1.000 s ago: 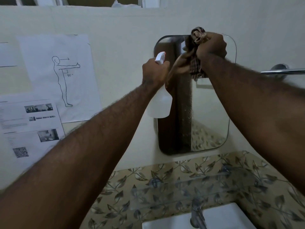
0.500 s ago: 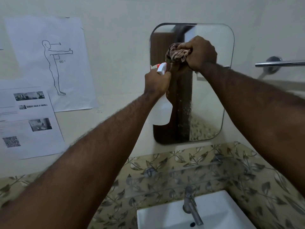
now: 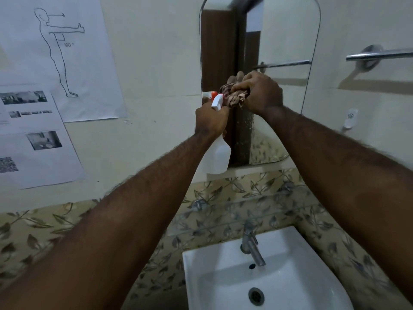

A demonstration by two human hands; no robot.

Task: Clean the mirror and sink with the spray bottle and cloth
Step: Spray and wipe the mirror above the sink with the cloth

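Observation:
A rounded wall mirror (image 3: 288, 36) hangs above a white sink (image 3: 225, 269). My right hand (image 3: 260, 93) presses a bunched checked cloth (image 3: 232, 96) against the middle of the glass. Droplets cling to the mirror just below the cloth. My left hand (image 3: 210, 120) grips a white spray bottle (image 3: 218, 156) by the neck at the mirror's left edge, its orange-tipped nozzle right beside the cloth. The bottle's body hangs down over the mirror's lower left corner.
A metal tap (image 3: 251, 246) stands at the back of the sink, under a narrow glass shelf (image 3: 234, 203) on leaf-patterned tiles. A chrome towel rail (image 3: 380, 54) sticks out on the right wall. Printed paper sheets (image 3: 55, 54) are taped to the wall at left.
My right hand has wiped the cloth from the mirror's top edge down to its middle. The left hand has kept the bottle beside it, and the view has tilted down toward the sink.

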